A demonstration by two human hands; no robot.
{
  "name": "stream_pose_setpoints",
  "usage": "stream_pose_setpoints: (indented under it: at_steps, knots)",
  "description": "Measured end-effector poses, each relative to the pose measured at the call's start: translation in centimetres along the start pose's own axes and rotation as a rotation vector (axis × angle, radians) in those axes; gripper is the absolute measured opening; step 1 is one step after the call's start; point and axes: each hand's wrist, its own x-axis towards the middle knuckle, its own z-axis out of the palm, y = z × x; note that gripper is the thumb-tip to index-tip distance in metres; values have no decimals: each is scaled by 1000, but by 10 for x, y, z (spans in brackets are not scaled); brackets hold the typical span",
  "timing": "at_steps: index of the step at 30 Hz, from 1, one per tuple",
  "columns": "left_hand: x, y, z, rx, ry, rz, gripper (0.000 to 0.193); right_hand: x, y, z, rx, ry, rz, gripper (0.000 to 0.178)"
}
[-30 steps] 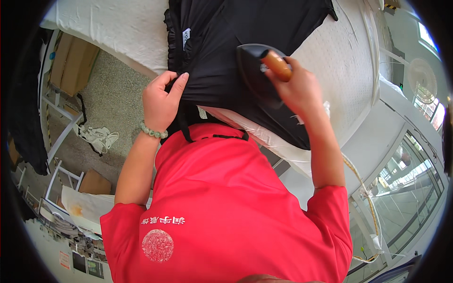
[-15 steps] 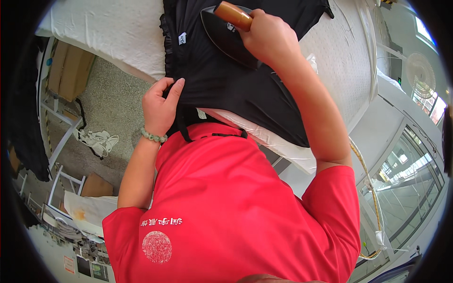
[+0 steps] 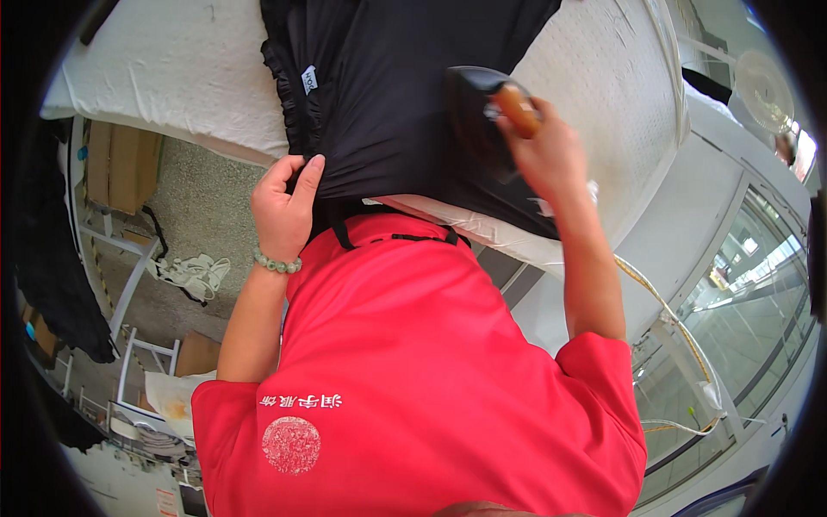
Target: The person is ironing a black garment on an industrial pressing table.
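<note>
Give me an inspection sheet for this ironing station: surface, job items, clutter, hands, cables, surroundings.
Surface: white padded ironing table, mostly bare cover on both sides of the garment.
Job's things: black garment spread on the table, ruffled edge and small white label at its left side; dark iron with a brown handle resting on it.
Clutter: nothing seen on the table besides these.
Hands: left hand pinches the garment's near left edge, green bead bracelet on the wrist; right hand grips the iron's handle.
Cables: a pale cord trails down to the right of the table.
Surroundings: speckled floor with white cloth scraps, cardboard boxes, glass partitions at right.
</note>
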Motion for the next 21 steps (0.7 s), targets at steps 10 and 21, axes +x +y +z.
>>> stream_pose_setpoints:
  at_steps: [10,21]
  knots:
    - [0,5,0,-6,23,-33,25,-32,-24,34,-18,-328,-341,46]
    - [-1,28,-1,-43,48,11,21,-55,23,29,118,-157,-346,51]
